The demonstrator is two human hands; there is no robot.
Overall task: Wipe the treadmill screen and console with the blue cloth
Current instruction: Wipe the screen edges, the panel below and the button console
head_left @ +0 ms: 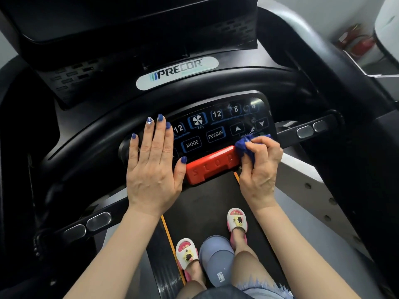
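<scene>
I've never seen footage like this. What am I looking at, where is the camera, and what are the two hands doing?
No robot here: a person wears a camera on their head, looking down at their own hands, legs and slippers. They stand on a treadmill belt, facing its control panel with lit buttons and a red stop bar. The left hand lies flat and open on the panel's left side. The right hand grips a bunched blue cloth, pressing it at the right end of the stop bar. The dark screen sits above, at the top of the picture.
</scene>
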